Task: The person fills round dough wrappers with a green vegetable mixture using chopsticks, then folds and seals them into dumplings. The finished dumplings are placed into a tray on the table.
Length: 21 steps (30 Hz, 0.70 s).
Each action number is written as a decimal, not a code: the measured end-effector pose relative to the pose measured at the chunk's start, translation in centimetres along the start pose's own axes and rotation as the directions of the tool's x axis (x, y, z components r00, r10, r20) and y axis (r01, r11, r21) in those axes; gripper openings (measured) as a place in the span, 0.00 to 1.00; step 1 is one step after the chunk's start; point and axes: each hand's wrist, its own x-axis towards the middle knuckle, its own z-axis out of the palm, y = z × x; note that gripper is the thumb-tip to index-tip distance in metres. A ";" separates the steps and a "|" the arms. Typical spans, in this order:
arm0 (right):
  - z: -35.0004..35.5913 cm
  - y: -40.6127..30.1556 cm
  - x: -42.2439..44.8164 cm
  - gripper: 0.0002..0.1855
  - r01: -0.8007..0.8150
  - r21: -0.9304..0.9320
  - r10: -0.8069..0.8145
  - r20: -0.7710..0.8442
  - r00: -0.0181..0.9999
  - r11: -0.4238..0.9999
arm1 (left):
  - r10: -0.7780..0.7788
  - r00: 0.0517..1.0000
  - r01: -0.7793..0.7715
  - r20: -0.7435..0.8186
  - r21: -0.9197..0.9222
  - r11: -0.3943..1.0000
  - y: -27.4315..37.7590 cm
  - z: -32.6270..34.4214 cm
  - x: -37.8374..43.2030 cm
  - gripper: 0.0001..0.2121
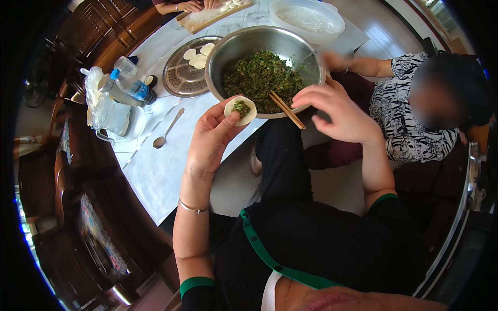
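My left hand holds a round dumpling wrapper at the near rim of a large steel bowl. A small heap of green filling lies on the wrapper, with my thumb at its edge. Chopped green filling covers the bottom of the steel bowl. A pair of wooden chopsticks leans over the bowl's near rim, tips in the filling. Just right of them is my right hand, fingers apart and holding nothing.
Left of the bowl, a perforated steel tray bears several wrappers. A spoon, a plastic bottle and a glass pitcher are further left. Beyond are a white tub and another person's hands at a floured board. Someone sits at right.
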 end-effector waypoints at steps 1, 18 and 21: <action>-0.7 -0.5 -0.1 0.21 0.005 0.019 -0.004 -0.022 1.000 1.000 | -0.018 0.999 0.018 0.031 0.002 1.000 0.3 0.0 -0.3 0.19; 5.7 -5.8 4.3 0.09 0.442 -0.182 -0.476 -0.406 0.780 0.879 | -0.113 0.967 0.055 0.228 0.244 0.968 4.2 1.0 -2.6 0.20; 6.3 -5.5 4.4 0.09 0.413 -0.186 -0.452 -0.405 0.795 0.892 | -0.047 0.977 -0.030 0.210 0.347 0.937 4.0 1.1 -2.6 0.20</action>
